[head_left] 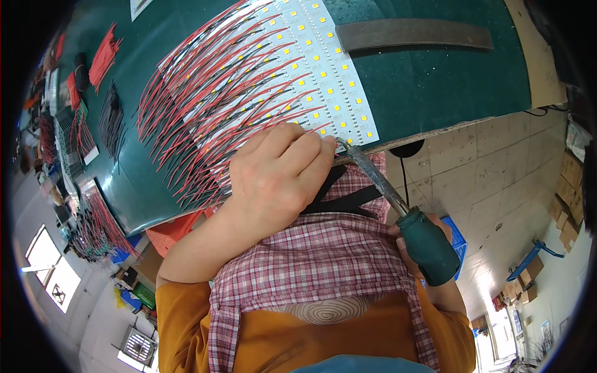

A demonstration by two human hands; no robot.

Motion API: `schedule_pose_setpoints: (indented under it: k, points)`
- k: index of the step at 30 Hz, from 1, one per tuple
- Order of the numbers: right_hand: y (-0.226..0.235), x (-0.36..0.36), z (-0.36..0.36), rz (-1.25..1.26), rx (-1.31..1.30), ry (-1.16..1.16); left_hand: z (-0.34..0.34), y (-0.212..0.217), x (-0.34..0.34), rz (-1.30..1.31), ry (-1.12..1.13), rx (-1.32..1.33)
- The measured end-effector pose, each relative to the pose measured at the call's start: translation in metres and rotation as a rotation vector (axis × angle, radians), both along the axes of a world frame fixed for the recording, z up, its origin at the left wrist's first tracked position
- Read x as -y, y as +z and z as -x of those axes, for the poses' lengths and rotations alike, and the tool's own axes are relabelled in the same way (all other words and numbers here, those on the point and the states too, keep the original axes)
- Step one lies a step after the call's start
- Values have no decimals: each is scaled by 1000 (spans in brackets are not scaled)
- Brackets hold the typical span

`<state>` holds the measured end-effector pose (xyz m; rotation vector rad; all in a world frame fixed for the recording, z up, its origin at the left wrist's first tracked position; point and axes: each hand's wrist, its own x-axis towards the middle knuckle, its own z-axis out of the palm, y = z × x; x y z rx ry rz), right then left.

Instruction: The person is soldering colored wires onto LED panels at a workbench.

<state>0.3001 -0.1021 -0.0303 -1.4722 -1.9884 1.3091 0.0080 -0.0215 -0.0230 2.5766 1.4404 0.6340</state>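
My left hand is closed in a pinch at the near edge of the white LED circuit board panel. What its fingertips hold is too small to make out. Many thin red and black wires fan leftward from the rows of yellow LEDs, some running behind this hand. My right hand, partly hidden, is wrapped around the green handle of a soldering iron. The iron slants up and left, its dark bent tip beside my left fingertips at the board's near right corner.
A flat grey-brown bar lies across the panel's far right part on the green table mat. Bundles of red wires and black wires lie to the left. Below the table's near edge is a red crate.
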Motion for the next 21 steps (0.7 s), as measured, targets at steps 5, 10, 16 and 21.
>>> schedule_pose_setpoints:
  k: [5,10,16,21]
  points:
    - [-3,-3,0,-27,1,17,-3,1,-4,19,-8,-18]
    - [27,-26,12,159,110,-12,-2,-6,-2,-16,-7,-12]
    - [30,-36,14,90,25,9,-5,4,0,58,8,-18]
    - [22,-49,15,60,-132,18,1,4,0,111,8,142]
